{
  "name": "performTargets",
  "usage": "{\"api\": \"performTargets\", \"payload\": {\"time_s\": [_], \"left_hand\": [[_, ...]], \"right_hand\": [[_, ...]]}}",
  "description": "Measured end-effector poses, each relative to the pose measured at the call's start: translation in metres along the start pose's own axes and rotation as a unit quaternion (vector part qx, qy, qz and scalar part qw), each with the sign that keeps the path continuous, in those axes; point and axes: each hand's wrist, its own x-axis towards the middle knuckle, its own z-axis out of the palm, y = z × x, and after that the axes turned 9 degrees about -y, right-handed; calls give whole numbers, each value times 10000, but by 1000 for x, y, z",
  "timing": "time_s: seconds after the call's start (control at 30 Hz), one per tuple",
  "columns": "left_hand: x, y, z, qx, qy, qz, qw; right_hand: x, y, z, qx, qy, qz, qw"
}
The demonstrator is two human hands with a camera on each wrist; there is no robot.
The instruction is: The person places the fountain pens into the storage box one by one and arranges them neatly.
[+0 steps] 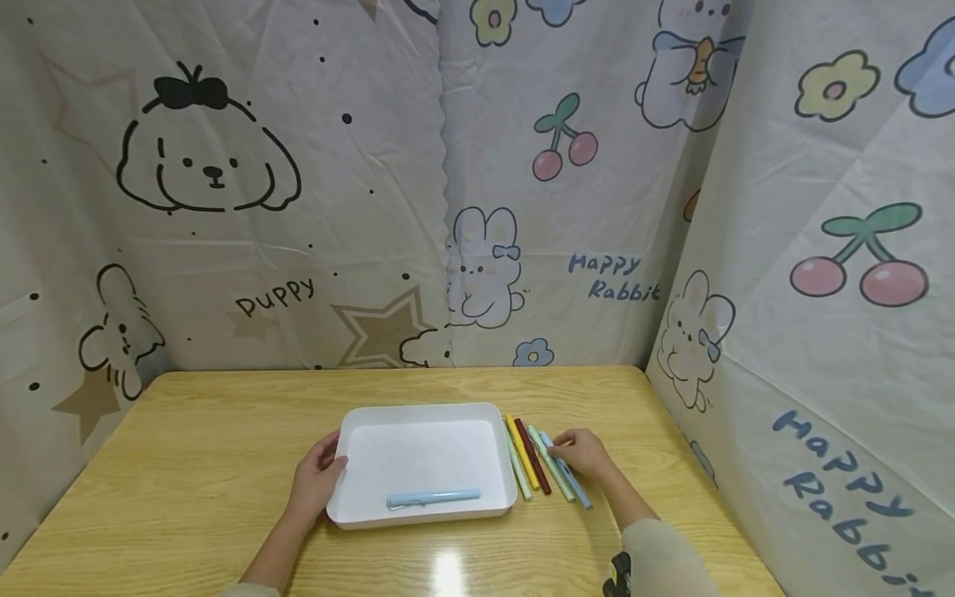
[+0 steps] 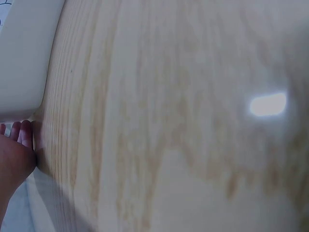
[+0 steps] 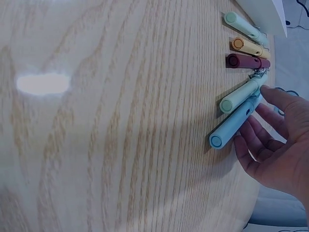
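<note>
A white rectangular tray (image 1: 418, 448) sits on the table with a light blue pen (image 1: 440, 497) lying along its near side. My left hand (image 1: 317, 481) grips the tray's left edge, thumb at the rim and the other fingers on the outside. To the right of the tray several pens lie in a slanted row. My right hand (image 1: 582, 452) pinches the blue pen (image 3: 231, 126) at the row's right end, thumb on one side and fingers on the other. Close beside that pen is a pale green pen (image 3: 239, 96).
Farther left in the row lie a dark red pen (image 1: 533, 456), a yellow pen (image 1: 521, 452) and another pale green pen (image 1: 518, 468) beside the tray's right wall. Printed cloth (image 1: 373, 249) hangs behind and at both sides of the wooden table (image 1: 224, 439).
</note>
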Motion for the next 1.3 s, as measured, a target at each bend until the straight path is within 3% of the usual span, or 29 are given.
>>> {"api": "performTargets", "payload": {"time_s": [1.3], "left_hand": [[2,-3,0,41,2,5,10000]], "right_hand": [[-2,2,0,-44,-70,118,9999]]}}
